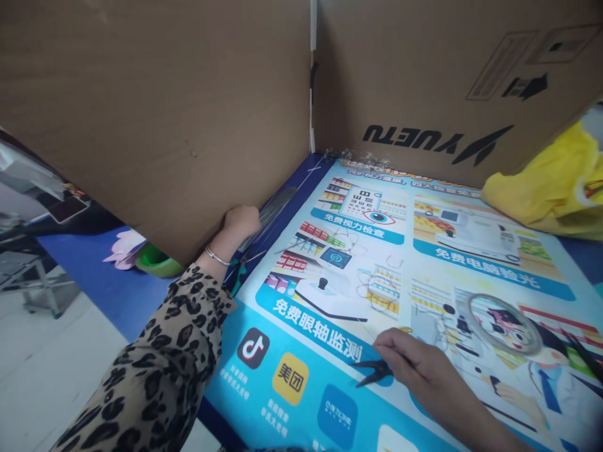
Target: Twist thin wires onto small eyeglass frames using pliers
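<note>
My left hand [242, 223] is curled against the foot of the left cardboard panel, at the near end of a bundle of thin grey wires [277, 210]. Its fingertips are hidden, so what they grip cannot be made out. Something with teal handles [239, 276] lies just below that wrist. Low over the poster [306, 333], my right hand [407, 358] is closed round a pair of small dark pliers [377, 371]. Their jaws point left, spread apart, and most of the handles are hidden in the palm. Loose bent wires [377, 285] lie on the poster.
Cardboard panels [400, 81] stand upright at the left and back, meeting in a corner. A wire coil [537, 336] and a yellow bag [551, 182] are on the right. Beyond the left panel, a green bowl [157, 263] and pink item [123, 249] sit on the blue tabletop [101, 282].
</note>
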`<action>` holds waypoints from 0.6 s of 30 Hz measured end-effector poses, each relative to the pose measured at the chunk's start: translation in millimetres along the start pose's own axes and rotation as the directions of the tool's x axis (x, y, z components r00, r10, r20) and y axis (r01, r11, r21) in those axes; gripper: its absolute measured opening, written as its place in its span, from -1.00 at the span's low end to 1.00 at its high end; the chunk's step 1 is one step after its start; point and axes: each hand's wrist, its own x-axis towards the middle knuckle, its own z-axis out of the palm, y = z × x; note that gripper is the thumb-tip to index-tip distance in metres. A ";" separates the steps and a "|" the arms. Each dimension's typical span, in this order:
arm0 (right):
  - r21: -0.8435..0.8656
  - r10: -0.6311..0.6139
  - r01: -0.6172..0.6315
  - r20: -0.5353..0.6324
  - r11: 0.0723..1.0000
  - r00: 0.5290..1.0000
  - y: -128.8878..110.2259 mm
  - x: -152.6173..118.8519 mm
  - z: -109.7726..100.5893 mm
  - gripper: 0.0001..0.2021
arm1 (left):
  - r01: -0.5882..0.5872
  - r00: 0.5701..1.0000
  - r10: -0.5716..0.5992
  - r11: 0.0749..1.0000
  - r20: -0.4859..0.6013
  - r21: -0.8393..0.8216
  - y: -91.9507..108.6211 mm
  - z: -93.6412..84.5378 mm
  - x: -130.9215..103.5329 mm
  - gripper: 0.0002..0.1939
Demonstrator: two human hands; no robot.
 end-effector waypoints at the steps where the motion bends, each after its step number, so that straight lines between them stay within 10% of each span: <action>1: 0.001 0.001 -0.001 0.000 1.000 1.000 0.2 -0.2 0.1 -0.67 | 0.003 1.000 -0.003 1.000 -0.010 -0.005 -1.4 -1.5 -0.2 -0.65; 18: -0.036 -0.011 0.011 0.004 0.999 1.000 0.2 -0.2 -1.5 -0.68 | -0.117 0.991 0.105 0.980 -0.083 -0.162 -11.4 -3.6 6.4 -0.66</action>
